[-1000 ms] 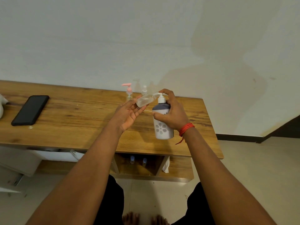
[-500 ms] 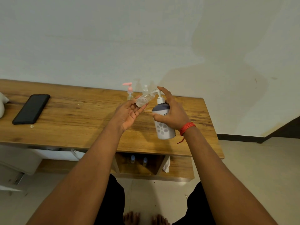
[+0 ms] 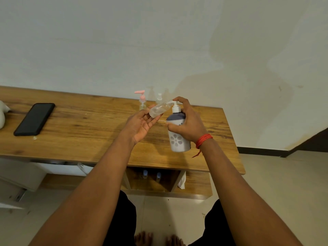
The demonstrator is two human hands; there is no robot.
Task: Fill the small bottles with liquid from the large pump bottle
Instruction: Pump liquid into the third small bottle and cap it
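My right hand (image 3: 188, 123) grips the large pump bottle (image 3: 178, 135), white and dark blue with a flower print, lifted above the wooden table (image 3: 79, 128); one finger lies over its white pump head. My left hand (image 3: 140, 125) holds a small clear bottle (image 3: 158, 109) on its fingertips, tilted, its mouth at the pump's spout. Behind them, by the wall, stand a small bottle with a pink pump (image 3: 142, 100) and a small clear bottle with a white cap (image 3: 159, 98).
A black phone (image 3: 34, 118) lies on the table's left part, and a white object (image 3: 2, 114) sits at the far left edge. Two small blue-capped bottles (image 3: 150, 175) stand on the shelf under the table. My bare feet show at the bottom.
Both hands with their bottles have stayed nearly in place; the pump bottle has shifted slightly right and down, and the small bottle stays at the spout.
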